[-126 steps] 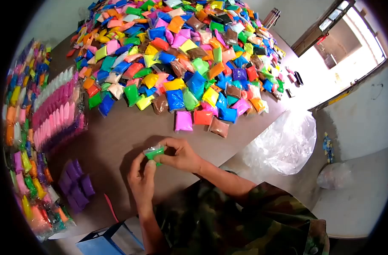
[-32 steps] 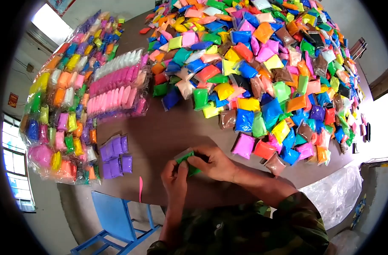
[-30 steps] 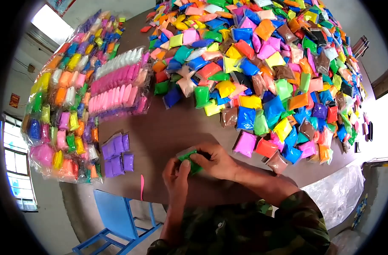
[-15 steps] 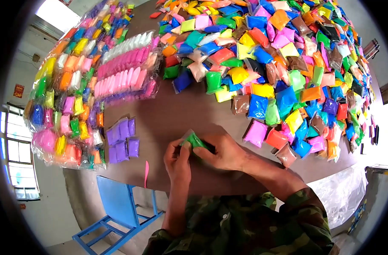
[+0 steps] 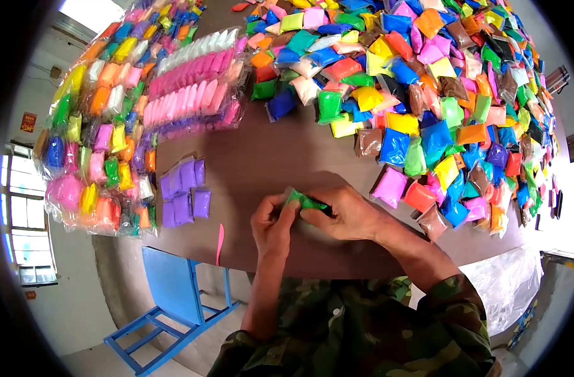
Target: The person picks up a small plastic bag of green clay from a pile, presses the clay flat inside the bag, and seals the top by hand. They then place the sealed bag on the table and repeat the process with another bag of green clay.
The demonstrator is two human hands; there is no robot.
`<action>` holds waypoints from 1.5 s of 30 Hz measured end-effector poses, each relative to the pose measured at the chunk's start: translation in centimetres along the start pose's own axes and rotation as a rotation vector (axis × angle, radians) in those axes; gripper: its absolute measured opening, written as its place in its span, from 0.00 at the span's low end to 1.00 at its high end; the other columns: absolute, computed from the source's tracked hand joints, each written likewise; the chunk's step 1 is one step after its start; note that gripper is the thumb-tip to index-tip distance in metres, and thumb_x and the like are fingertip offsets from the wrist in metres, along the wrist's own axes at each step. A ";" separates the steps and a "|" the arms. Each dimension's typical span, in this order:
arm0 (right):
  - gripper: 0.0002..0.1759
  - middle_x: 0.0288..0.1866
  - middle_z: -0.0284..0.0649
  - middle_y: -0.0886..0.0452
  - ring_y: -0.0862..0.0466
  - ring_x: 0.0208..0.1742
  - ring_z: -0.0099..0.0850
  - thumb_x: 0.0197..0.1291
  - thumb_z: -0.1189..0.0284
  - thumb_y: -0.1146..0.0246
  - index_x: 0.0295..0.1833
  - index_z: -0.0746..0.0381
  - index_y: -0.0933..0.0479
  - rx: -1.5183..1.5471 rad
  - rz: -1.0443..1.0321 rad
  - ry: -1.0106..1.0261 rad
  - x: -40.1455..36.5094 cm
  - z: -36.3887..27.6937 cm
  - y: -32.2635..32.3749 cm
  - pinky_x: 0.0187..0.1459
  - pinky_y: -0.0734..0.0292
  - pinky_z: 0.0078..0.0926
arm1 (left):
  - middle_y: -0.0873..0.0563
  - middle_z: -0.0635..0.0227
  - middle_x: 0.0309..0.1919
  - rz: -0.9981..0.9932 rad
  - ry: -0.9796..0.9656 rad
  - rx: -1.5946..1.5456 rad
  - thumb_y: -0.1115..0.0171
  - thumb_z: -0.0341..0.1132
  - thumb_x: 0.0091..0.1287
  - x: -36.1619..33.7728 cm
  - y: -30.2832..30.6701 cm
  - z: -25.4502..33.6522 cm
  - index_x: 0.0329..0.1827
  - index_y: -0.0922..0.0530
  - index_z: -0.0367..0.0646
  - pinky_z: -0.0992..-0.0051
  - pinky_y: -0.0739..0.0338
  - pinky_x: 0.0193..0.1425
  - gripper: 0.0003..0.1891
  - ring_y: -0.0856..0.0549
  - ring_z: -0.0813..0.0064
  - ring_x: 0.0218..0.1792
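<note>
A small green packet (image 5: 304,200) in clear wrapping is held between both hands above the brown table (image 5: 249,160). My left hand (image 5: 274,225) pinches its left end with thumb and fingers. My right hand (image 5: 343,213) grips the right side, its thumb along the lower edge. Part of the packet is hidden by the fingers. To the left lie several purple packets (image 5: 184,191) in a small group. A thin pink strip (image 5: 220,244) lies near the front edge of the table, left of my left hand.
A large heap of loose coloured packets (image 5: 435,135) covers the back and right. Bagged rows of pink and white packets (image 5: 186,81) and a stack of mixed bagged packets (image 5: 101,151) stand at the left. A blue chair (image 5: 174,286) is below the table edge.
The camera view has shifted slightly. Both hands still hold the green packet, which now lies flatter, with my right hand's fingers further over it.
</note>
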State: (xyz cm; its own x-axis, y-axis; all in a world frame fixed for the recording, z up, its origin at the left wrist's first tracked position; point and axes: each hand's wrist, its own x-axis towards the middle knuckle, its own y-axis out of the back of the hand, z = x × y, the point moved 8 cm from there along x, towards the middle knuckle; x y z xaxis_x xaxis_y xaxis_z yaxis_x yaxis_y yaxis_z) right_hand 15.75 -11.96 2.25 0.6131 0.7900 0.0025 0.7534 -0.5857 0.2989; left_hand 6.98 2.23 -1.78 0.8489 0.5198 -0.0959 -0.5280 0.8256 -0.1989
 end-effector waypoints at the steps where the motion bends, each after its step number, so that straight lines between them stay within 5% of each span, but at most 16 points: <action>1: 0.09 0.33 0.55 0.17 0.15 0.35 0.53 0.65 0.71 0.30 0.43 0.67 0.18 0.015 -0.018 -0.054 0.0 0.4 -0.1 0.37 0.24 0.45 | 0.14 0.75 0.36 0.018 0.004 -0.012 0.27 0.29 0.69 0.1 0.3 -0.4 0.51 0.15 0.34 0.85 0.27 0.42 0.11 0.21 0.90 0.35; 14: 0.11 0.32 0.54 0.16 0.16 0.31 0.49 0.65 0.68 0.30 0.43 0.66 0.17 0.092 0.008 0.010 -0.3 0.8 0.0 0.35 0.23 0.44 | 0.15 0.78 0.33 -0.076 0.027 0.098 0.25 0.33 0.69 0.0 -0.5 0.3 0.44 0.15 0.35 0.84 0.27 0.42 0.10 0.22 0.89 0.36; 20: 0.12 0.27 0.50 0.18 0.19 0.26 0.40 0.67 0.67 0.32 0.43 0.67 0.17 0.017 -0.041 -0.077 -0.4 0.7 0.0 0.33 0.24 0.39 | 0.16 0.78 0.34 -0.036 0.030 0.058 0.27 0.32 0.70 0.2 0.0 -0.1 0.45 0.16 0.35 0.85 0.29 0.40 0.09 0.24 0.90 0.34; 24: 0.11 0.29 0.47 0.16 0.20 0.28 0.32 0.69 0.69 0.33 0.48 0.66 0.16 0.243 0.068 -0.050 -0.4 2.2 -0.2 0.34 0.24 0.35 | 0.17 0.78 0.33 -0.063 0.034 0.108 0.27 0.32 0.70 0.2 -0.3 0.4 0.46 0.16 0.36 0.86 0.32 0.36 0.10 0.25 0.91 0.33; 26: 0.11 0.30 0.46 0.16 0.21 0.29 0.28 0.69 0.69 0.33 0.49 0.66 0.15 0.294 0.075 -0.081 -0.5 2.6 -0.2 0.35 0.24 0.34 | 0.17 0.76 0.37 -0.136 0.114 0.184 0.27 0.32 0.70 0.1 -0.6 0.2 0.49 0.17 0.35 0.83 0.29 0.45 0.11 0.24 0.88 0.38; 28: 0.09 0.30 0.31 0.19 0.24 0.33 0.16 0.76 0.73 0.36 0.53 0.67 0.17 0.241 0.027 -0.065 -0.5 2.5 -0.5 0.34 0.28 0.21 | 0.17 0.78 0.34 -0.137 0.105 0.168 0.28 0.32 0.71 0.3 -0.8 0.2 0.47 0.17 0.36 0.85 0.32 0.40 0.10 0.25 0.91 0.35; 38: 0.09 0.31 0.29 0.20 0.25 0.33 0.15 0.75 0.73 0.35 0.54 0.66 0.17 0.271 0.028 -0.013 -0.3 1.7 -0.4 0.32 0.30 0.20 | 0.17 0.80 0.32 -0.145 0.039 0.115 0.28 0.32 0.71 0.3 -0.8 0.4 0.45 0.17 0.38 0.87 0.33 0.34 0.08 0.26 0.93 0.31; 40: 0.10 0.32 0.41 0.16 0.20 0.34 0.22 0.69 0.72 0.33 0.50 0.66 0.15 0.373 0.043 -0.113 -0.5 1.8 -0.1 0.35 0.25 0.28 | 0.17 0.80 0.32 -0.144 0.056 0.107 0.28 0.32 0.71 0.4 -0.5 0.2 0.45 0.17 0.37 0.87 0.33 0.34 0.08 0.26 0.93 0.31; 45: 0.10 0.32 0.44 0.15 0.19 0.33 0.26 0.69 0.72 0.33 0.50 0.67 0.15 0.287 0.085 -0.039 -0.5 2.0 -0.1 0.36 0.23 0.31 | 0.16 0.78 0.32 -0.148 0.077 0.061 0.27 0.32 0.71 0.3 -0.9 0.1 0.46 0.17 0.37 0.86 0.30 0.37 0.09 0.24 0.92 0.32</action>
State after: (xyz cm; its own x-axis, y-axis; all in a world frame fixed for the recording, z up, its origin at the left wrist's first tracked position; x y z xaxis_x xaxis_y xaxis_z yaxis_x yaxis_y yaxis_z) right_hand 15.87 -12.61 0.31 0.6813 0.7316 -0.0220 0.7320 -0.6811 0.0173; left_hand 7.70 1.71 -1.55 0.9156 0.3753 -0.1446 -0.3957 0.9049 -0.1569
